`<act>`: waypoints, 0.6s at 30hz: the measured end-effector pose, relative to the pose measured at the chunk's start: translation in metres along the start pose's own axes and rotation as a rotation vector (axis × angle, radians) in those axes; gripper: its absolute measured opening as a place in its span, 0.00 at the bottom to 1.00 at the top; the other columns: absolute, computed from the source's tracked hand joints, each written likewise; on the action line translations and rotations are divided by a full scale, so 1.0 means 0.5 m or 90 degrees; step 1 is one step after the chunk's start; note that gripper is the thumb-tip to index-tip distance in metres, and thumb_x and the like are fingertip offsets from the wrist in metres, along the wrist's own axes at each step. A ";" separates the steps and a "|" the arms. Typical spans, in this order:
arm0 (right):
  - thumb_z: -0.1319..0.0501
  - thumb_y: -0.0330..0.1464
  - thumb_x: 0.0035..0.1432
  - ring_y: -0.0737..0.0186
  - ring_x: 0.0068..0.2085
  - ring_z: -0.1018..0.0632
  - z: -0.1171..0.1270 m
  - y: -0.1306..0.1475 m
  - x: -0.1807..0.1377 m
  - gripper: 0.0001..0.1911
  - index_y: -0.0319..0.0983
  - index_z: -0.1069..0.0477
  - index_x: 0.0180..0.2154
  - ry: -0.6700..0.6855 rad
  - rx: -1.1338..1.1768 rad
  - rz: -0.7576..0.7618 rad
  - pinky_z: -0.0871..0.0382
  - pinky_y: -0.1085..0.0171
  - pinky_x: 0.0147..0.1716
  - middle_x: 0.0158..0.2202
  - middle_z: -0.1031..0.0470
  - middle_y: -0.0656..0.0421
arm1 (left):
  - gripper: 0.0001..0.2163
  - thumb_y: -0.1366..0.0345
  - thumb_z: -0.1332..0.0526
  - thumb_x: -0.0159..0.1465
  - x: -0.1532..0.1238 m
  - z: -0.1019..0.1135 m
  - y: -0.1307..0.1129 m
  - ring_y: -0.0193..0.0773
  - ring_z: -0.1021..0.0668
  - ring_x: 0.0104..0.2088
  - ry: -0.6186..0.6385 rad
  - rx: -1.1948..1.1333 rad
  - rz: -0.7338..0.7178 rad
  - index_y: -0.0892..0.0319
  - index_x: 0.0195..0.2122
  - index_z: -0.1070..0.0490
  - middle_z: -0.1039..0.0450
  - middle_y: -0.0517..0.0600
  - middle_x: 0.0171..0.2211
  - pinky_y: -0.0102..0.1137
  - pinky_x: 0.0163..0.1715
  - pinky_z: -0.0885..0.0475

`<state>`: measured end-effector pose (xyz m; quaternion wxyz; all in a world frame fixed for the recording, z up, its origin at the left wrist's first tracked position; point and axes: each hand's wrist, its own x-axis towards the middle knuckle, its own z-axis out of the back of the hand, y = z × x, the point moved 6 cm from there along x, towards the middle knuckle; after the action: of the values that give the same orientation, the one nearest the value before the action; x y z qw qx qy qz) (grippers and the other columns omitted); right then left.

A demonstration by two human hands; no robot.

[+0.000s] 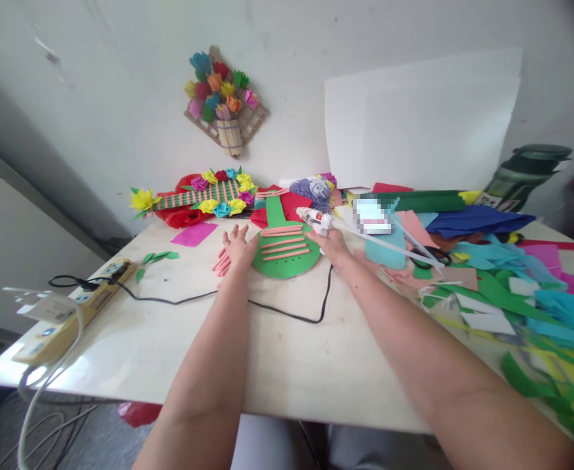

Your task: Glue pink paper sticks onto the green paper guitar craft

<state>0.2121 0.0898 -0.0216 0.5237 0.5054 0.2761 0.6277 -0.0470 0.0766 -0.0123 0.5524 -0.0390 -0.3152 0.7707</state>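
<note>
A green guitar-shaped paper cutout (287, 268) lies flat on the table, with several pink paper rolls (285, 246) across it and a row of small dark dots below them. My left hand (240, 248) rests at the cutout's left edge, fingers spread. Beside and partly behind that hand is a small pile of loose pink rolls (222, 262). At the cutout's right edge, my right hand (333, 247) is closed around a white glue gun (318, 220), its nozzle pointing left over the upper part of the cutout. A long pale glue stick (389, 243) extends from its rear.
A black cord (287, 314) crosses the table from a power strip (95, 297) at left. A flower-decorated paper guitar (208, 196) lies at the back. On the right are paper scraps (492, 287), black-handled scissors (428, 256), a phone (372, 215) and a dark bottle (524, 176).
</note>
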 end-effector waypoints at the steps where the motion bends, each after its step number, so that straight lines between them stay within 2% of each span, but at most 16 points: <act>1: 0.40 0.43 0.46 0.56 0.36 0.26 0.000 0.002 -0.001 0.18 0.37 0.26 0.34 0.003 0.000 -0.005 0.34 0.61 0.35 0.30 0.24 0.56 | 0.24 0.54 0.46 0.58 -0.002 0.001 -0.003 0.47 0.52 0.63 0.004 0.011 -0.010 0.52 0.55 0.36 0.45 0.46 0.61 0.42 0.59 0.47; 8: 0.42 0.44 0.47 0.57 0.35 0.26 -0.003 0.015 -0.008 0.19 0.37 0.27 0.34 0.041 -0.010 0.003 0.34 0.62 0.35 0.30 0.25 0.56 | 0.27 0.49 0.45 0.56 -0.008 0.004 -0.021 0.52 0.59 0.64 0.023 0.065 -0.066 0.53 0.56 0.38 0.50 0.49 0.63 0.50 0.59 0.56; 18: 0.42 0.44 0.48 0.56 0.38 0.26 -0.007 0.019 -0.009 0.18 0.37 0.27 0.36 0.060 -0.039 0.009 0.35 0.61 0.37 0.33 0.24 0.55 | 0.29 0.50 0.43 0.55 -0.018 0.006 -0.033 0.52 0.61 0.64 0.045 0.088 -0.108 0.53 0.57 0.40 0.52 0.50 0.64 0.49 0.60 0.60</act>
<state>0.2049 0.0834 -0.0160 0.5206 0.4609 0.2777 0.6629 -0.0312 0.0706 -0.0038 0.6278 -0.0012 -0.2435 0.7393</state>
